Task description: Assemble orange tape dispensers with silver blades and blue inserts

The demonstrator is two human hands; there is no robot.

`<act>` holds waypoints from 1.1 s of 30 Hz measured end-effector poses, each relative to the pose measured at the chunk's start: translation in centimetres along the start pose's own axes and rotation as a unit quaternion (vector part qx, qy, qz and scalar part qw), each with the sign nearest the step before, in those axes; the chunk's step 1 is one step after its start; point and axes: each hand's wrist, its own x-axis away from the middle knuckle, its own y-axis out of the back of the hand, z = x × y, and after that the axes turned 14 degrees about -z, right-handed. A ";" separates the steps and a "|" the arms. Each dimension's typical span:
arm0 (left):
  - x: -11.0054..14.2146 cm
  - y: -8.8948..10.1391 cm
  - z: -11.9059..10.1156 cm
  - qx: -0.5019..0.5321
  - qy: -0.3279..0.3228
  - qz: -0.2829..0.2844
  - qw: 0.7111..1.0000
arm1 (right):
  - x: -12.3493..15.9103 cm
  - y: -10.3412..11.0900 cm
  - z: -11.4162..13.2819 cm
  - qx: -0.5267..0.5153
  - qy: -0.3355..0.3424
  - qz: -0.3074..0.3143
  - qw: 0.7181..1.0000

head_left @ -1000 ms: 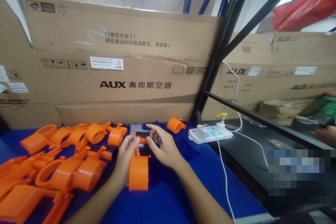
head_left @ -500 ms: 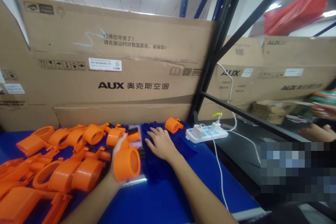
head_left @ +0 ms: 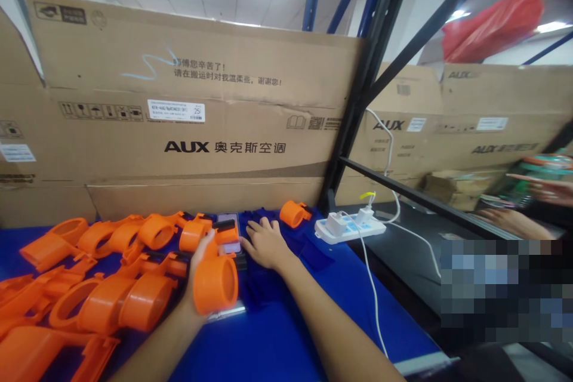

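My left hand [head_left: 191,287] is closed round an orange plastic ring-shaped holder [head_left: 215,284], raised above the table with its round opening facing right. My right hand [head_left: 267,243] rests palm down on dark blue cloth pieces [head_left: 316,252], fingers apart and slightly bent. What lies under its fingertips is hidden. Just left of it is a flat phone-like thing [head_left: 230,248], partly covered by an orange part with a black strip. Another orange ring holder [head_left: 292,213] lies behind my right hand, on the cloth's far side.
Several orange holders [head_left: 107,304] cover the left of the blue table [head_left: 268,346]. A white power strip [head_left: 351,225] with cables lies at the right beside a black rack post [head_left: 353,119]. Cardboard [head_left: 233,167] stands behind. At far right are another person's hands [head_left: 510,224].
My right hand has shifted slightly left and its fingers are more bent. My left hand still holds the orange holder. The other person's hands have moved left.
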 end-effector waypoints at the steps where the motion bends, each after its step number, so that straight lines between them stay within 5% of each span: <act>1: -0.1 0.1 0.0 0.000 -0.012 -0.008 1.000 | -0.1 0.0 0.0 -0.002 0.000 -0.002 1.000; 11: -0.7 0.8 0.4 0.038 -0.035 -0.064 0.997 | 0.2 -0.1 0.0 -0.055 -0.013 -0.033 0.998; 17: -0.6 0.6 0.2 0.040 -0.037 -0.078 0.995 | -0.1 0.8 -0.4 -0.116 -0.066 -0.105 0.985; 24: 0.3 0.3 0.3 -0.011 0.048 0.027 0.998 | 0.5 2.7 -0.4 -0.227 -0.143 -0.220 0.938; 29: -1.2 1.2 1.1 -0.112 -0.085 -0.032 0.989 | 1.1 3.0 0.9 -0.445 -0.157 -0.287 0.834; 33: -1.6 1.5 1.3 -0.159 -0.166 -0.042 0.972 | 1.2 3.2 1.8 -0.472 -0.142 -0.266 0.828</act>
